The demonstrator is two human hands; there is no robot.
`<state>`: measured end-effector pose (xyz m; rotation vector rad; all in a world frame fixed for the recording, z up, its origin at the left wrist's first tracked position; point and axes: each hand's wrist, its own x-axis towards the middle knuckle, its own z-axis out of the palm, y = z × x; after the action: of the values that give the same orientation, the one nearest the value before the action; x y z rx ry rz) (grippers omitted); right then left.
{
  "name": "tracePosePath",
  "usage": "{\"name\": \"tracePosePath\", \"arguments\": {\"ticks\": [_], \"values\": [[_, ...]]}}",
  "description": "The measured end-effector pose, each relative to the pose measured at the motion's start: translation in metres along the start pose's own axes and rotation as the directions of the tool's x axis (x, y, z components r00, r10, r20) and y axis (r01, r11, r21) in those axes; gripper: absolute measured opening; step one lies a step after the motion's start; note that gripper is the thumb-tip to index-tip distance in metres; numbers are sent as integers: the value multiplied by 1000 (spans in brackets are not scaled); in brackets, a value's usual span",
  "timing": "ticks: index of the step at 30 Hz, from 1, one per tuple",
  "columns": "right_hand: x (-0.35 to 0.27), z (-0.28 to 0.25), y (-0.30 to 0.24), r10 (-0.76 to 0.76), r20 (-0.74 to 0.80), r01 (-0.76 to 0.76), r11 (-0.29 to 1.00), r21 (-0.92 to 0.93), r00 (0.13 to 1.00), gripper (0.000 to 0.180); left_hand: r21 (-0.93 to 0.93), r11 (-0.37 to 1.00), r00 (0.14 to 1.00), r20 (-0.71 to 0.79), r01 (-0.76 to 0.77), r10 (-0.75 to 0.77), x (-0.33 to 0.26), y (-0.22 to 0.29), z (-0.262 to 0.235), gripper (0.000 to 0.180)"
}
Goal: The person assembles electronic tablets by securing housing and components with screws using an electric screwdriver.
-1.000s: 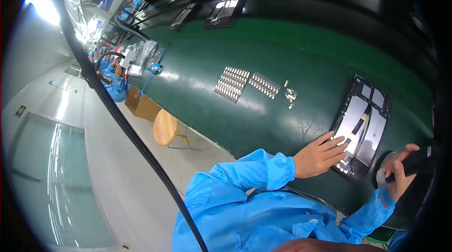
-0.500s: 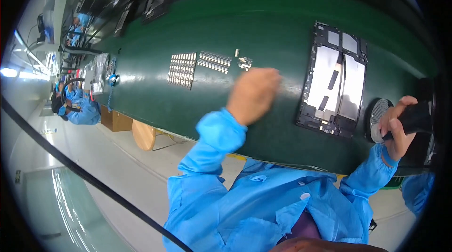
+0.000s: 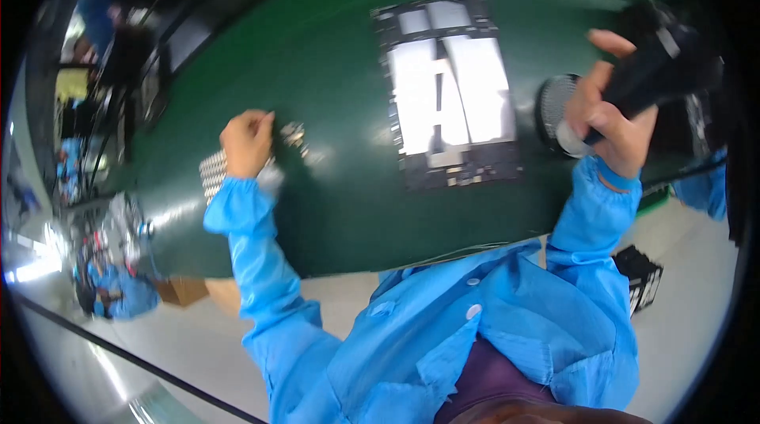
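I record the left hand (image 3: 247, 143) with fingers drawn together, tips bunched over the bench (image 3: 340, 222); blur keeps me from telling whether anything is pinched there. The right hand (image 3: 613, 119) has its fingers wrapped round the black tool (image 3: 655, 68), one finger standing away from it.

Loose parts (image 3: 294, 137) lie just right of the left hand, and a sheet of small parts (image 3: 212, 174) shows beside its wrist. The panel (image 3: 488, 91) lies flat on the bench between the hands, untouched. A mesh disc (image 3: 557, 107) sits near its right edge.

Against the earlier frames, I note the left hand has gone from the panel, past the loose parts, to their left side. The right hand's hold is unchanged. The panel now appears further left, the whole view having turned.

I cannot make out the second sheet; a pale smear by the left wrist is too blurred to name. The right hand covers part of the tool, whose far end merges with dark surroundings. The left sleeve (image 3: 265, 266) partly hides the stool (image 3: 224, 295).
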<state>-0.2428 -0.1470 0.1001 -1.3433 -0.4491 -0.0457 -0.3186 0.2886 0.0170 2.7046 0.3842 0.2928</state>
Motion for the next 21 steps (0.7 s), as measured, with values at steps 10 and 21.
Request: {"name": "tracePosePath", "arguments": {"ticks": [10,21], "values": [[15,-56,21,-227,-253,220,974,-57,940,26,-281,729,769,-384,-624,511,-42,145,52,6],[34,-46,42,-256,-259,201,955,-219,931,27,-726,546,887,-198,-418,416,-78,199,96,8]]}}
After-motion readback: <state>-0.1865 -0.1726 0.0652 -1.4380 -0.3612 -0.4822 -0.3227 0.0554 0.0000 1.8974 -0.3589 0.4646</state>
